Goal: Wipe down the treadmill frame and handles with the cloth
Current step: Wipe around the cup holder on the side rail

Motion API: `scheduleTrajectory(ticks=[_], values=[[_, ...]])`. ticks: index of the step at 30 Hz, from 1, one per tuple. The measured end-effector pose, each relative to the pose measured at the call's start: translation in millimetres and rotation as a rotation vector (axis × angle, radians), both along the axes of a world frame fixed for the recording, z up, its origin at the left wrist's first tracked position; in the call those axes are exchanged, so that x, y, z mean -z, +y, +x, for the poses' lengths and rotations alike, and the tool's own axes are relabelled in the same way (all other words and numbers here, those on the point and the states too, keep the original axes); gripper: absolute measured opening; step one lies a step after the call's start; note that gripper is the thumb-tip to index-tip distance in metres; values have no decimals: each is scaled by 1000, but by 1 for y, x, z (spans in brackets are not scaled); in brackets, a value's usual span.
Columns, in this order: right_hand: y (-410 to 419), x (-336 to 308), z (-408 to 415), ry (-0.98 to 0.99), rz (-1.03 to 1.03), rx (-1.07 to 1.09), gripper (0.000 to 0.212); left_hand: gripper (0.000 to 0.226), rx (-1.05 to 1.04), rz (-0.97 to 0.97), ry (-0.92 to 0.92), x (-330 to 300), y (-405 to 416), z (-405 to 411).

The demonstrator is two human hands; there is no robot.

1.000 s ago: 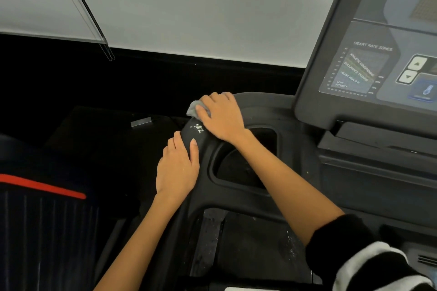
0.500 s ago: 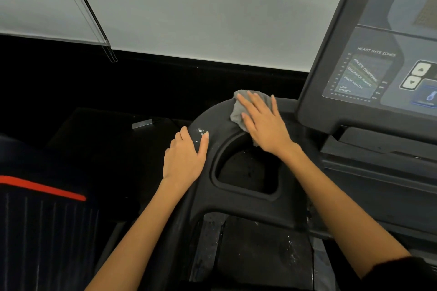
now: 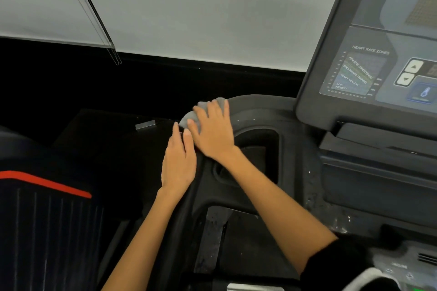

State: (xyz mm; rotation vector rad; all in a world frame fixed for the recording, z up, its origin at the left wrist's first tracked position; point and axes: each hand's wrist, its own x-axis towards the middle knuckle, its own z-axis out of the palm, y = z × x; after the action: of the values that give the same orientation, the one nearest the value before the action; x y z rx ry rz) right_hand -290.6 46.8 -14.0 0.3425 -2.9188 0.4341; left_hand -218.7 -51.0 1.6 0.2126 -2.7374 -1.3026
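Right now our right hand (image 3: 212, 132) lies flat on the grey cloth (image 3: 189, 117), fingers straight and slightly spread, pressing it against the far left corner of the treadmill frame (image 3: 255, 106). Only the cloth's edges show, bunched beyond the fingertips and at the thumb side. Our left hand (image 3: 178, 163) rests just beside it, on the frame's left edge, fingers straight and close together, holding nothing; its thumb nearly touches the right hand's thumb, though we cannot tell whether they meet.

Just right of the right wrist sits 1 deep cup pocket (image 3: 257, 149) sunk into the frame, and our right forearm crosses its near left rim. A black sleeve with a white band (image 3: 350, 271) covers that arm near the bottom edge.

Further right rises the console (image 3: 369, 73), with a chart headed "HEART RATE ZONES" and 2 arrow buttons (image 3: 410, 73). Pale specks dot the frame's near parts. To the far left lies a dark ribbed surface with a red stripe (image 3: 47, 184). Beyond everything stands a pale wall (image 3: 201, 12) above a black strip.
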Motion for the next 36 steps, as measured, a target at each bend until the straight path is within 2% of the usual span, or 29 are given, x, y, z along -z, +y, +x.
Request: scheduleTrajectory(ticks=[3,9,12,14,17,19,24,28,31,36], values=[[-25,6,24,-11,144,-201,51,58,-82,143,89,-1,-4,8],[11,11,36,33,60,-583,52,60,-79,77,161,7,-10,19],[42,7,21,16,186,-633,57,59,-51,106,154,5,-9,19],[61,4,9,3,278,-594,59,57,-38,116,123,3,-7,19],[86,-2,-8,-88,306,-470,65,56,-31,69,46,1,-5,19],[101,-6,-18,-155,268,-396,67,58,-25,18,16,2,-4,17],[134,-14,-28,-257,85,-206,53,67,17,-102,-26,10,-5,14],[149,-15,-22,-260,4,-55,53,65,40,-116,-77,9,-6,13],[146,-15,-15,-283,-148,82,55,60,60,-113,-143,6,-6,14],[133,-11,-17,-298,-49,172,60,59,35,-93,-150,4,-3,12]])
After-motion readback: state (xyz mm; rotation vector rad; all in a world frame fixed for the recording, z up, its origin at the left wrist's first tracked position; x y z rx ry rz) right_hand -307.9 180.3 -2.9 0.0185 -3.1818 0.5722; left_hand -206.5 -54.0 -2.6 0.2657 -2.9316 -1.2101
